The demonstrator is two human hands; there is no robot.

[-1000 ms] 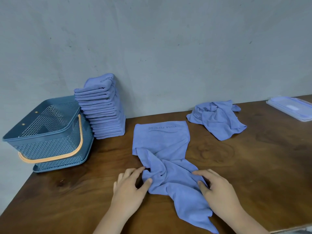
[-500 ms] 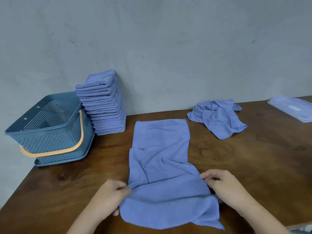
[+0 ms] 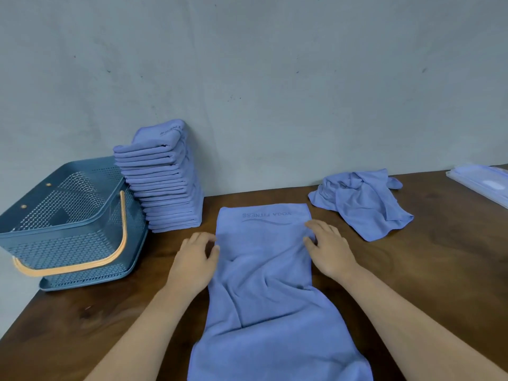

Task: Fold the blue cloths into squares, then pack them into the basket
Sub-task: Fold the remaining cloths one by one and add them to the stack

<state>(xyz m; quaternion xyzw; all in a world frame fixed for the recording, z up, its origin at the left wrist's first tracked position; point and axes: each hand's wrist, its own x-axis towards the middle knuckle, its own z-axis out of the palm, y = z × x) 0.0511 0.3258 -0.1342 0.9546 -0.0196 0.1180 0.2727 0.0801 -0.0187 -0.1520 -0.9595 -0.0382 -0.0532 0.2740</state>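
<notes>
far left of the left fingers the basket (image 3: 68, 246) stands tipped, with no cloth seen in it, so packing has not begun. just beside it, up-left of those fingers, is a tall stack (image 3: 165, 188) of folded squares against the wall, so most of the folding looks done. the left hand (image 3: 196, 259) lies on the table (image 3: 439, 284) at the left edge of the cloth (image 3: 264, 298), fingers close together and lightly bent, thumb touching the hem, pinching nothing that shows. the cloth runs as a long strip between the two hands. its printed end is flat just beyond the fingertips, and its near end hangs over the table front with wrinkles mid-length, not yet folded. the right hand (image 3: 327, 248) rests on the right edge, fingers slightly spread over the fabric. a small pucker sits by the thumb, and i cannot tell whether it is pinched. right of and beyond those fingers one crumpled cloth (image 3: 362, 204) waits, well apart. a clear lid (image 3: 483, 185) lies further right. half a second ago both hands pinched the edges nearer the table front. they now sit further up, toward the print, and the strip lies flatter. the basket, stack and crumpled cloth are unchanged.
</notes>
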